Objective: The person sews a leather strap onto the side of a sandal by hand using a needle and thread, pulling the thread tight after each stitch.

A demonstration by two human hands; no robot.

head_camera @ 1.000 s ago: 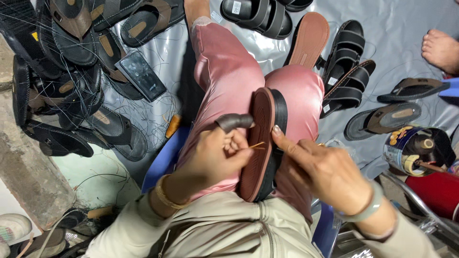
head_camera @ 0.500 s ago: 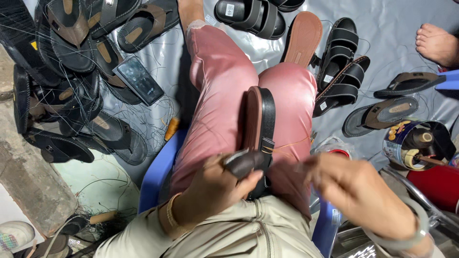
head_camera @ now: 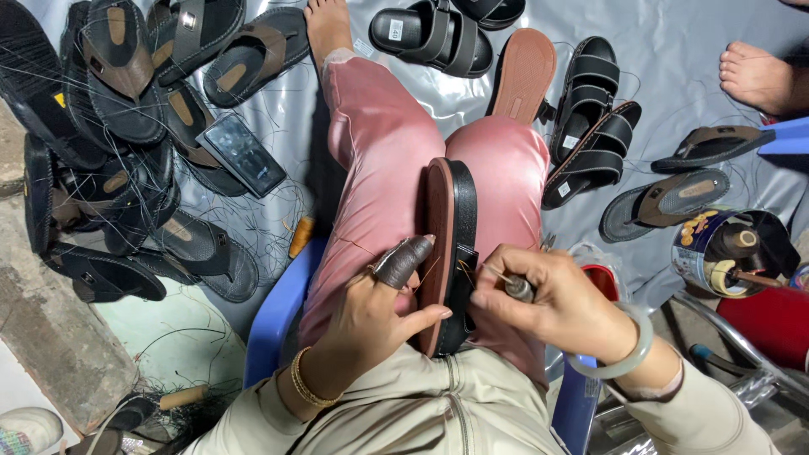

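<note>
We have a sandal standing on its edge between our knees, in the middle of the frame, its brown sole facing left and its black strap facing right. Our left hand braces the sole from the left side, the fingers spread and pressing against it, with a dark leather thimble capping one finger against the sole's rim. Our right hand has its fingers closed around the handle of a stitching awl, whose tip meets the strap just where it joins the sole. A thin thread runs across the sole at that spot.

Judging from this, we are mid-stitch on the near end of the strap; how much of the seam is already sewn we cannot tell, since the stitches are too small to see. The far end of the sandal looks joined and tidy.

The sandal looks flat and firm, with a smooth reddish-brown sole and a wide black strap carrying a small buckle.

Around us on the grey sheet lie many more sandals: a dark pile in the upper left, black pairs to the upper right, and a tin of tools at the right edge.
</note>
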